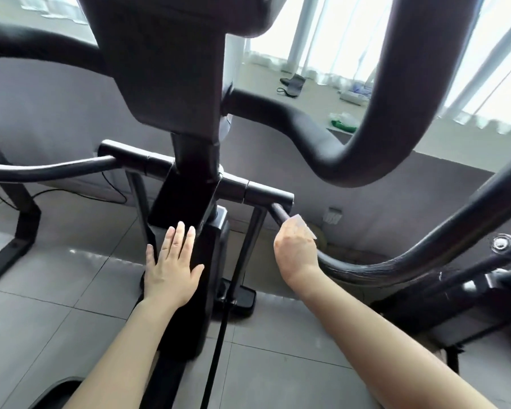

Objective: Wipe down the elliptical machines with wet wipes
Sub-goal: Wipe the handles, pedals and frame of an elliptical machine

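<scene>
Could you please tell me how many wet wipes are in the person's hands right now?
1. A wet wipe is in the grip of the right hand, pressed round the elliptical's lower bar. The left hand lies flat on the black centre column, holding none.

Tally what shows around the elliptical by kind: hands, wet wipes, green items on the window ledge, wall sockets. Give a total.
Hands: 2, the left hand flat on the black centre column, the right hand curled round the lower bar
Wet wipes: 1, the wet wipe under the right hand
Green items: 1, green item on the ledge
Wall sockets: 1, wall socket
Total: 5
</scene>
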